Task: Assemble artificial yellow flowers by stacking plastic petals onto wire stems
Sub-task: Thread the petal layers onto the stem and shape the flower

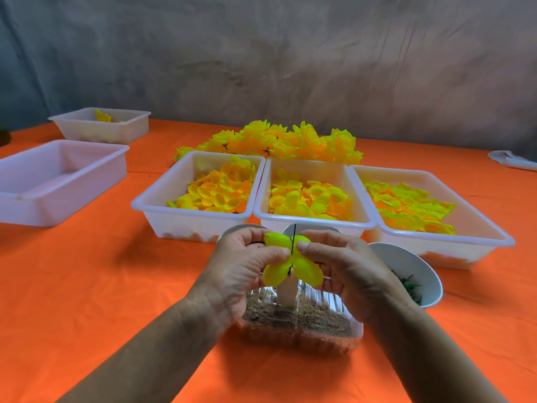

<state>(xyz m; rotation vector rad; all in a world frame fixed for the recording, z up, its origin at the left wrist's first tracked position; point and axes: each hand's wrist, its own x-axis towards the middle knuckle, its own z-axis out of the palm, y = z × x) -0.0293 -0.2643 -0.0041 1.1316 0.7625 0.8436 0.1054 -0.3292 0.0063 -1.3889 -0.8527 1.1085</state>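
Both forearms enter from the bottom edge and converge at centre frame, bare to the wrist. Left hand (pixel 235 269): back of hand toward camera, fingers curled inward, thumb tip pressed against forefinger in a pinch at the midline. Right hand (pixel 345 266): mirrors it, thumb on top, forefinger pinching opposite the left, remaining fingers curled underneath. Thumb tips sit just beside each other. Wrists level, raised off the surface.

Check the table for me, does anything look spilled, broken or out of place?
Nothing stands out. The three petal trays sit side by side, finished flowers are piled behind them, and both hands hold a petal layer on the wire stem.
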